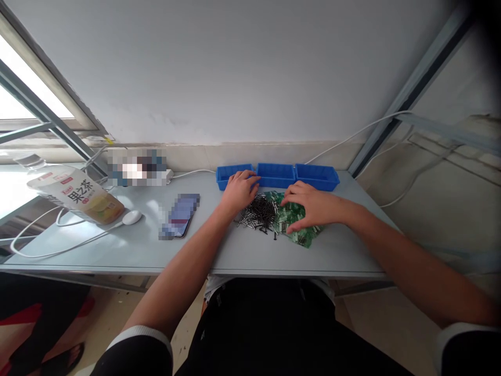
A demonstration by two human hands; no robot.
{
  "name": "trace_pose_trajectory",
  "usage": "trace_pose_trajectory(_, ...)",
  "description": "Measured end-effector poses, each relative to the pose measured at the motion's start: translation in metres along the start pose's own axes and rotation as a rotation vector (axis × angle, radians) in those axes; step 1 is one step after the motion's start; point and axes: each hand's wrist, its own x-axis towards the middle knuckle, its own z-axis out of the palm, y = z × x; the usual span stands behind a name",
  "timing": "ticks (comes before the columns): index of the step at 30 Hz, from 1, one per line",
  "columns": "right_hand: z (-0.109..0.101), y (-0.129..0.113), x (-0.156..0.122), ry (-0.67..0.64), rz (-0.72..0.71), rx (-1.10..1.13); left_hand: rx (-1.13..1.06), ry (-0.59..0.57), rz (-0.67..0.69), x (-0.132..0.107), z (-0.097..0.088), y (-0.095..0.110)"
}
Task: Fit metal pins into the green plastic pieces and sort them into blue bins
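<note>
A heap of small dark screws (259,213) lies on the grey table (242,250), with a pile of small green packets (294,222) touching its right side. My left hand (239,190) rests at the upper left edge of the screw heap, fingers loosely spread and reaching toward the blue trays. My right hand (311,206) lies palm down over the green packets, fingers stretched left toward the screws. Three blue plastic trays (277,176) stand in a row just behind both hands. Neither hand visibly grips anything.
A phone (180,215) lies left of the hands. Farther left, a drink bottle (76,196) lies on its side beside a white puck-shaped charger (132,217) with white cables. A wall rises behind the table. Someone's foot in a sandal (58,360) shows at the lower left.
</note>
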Motion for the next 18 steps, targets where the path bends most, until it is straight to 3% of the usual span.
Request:
trace_pose_trajectory(5,0.004,-0.007,0.009,-0.094,0.063,0.035,-0.037,0.033,0.010,-0.005,-0.004,0.005)
trace_pose_trajectory(11,-0.012,0.006,0.007,-0.094,0.142,0.235,-0.121,0.122,0.025,-0.006,-0.009,0.011)
trace_pose_trajectory(15,-0.021,0.015,0.002,0.068,0.208,0.433,-0.324,0.160,0.072,-0.007,-0.021,0.031)
trace_pose_trajectory(18,-0.020,0.013,0.004,0.277,0.237,0.631,-0.603,0.103,0.081,-0.010,-0.027,0.050)
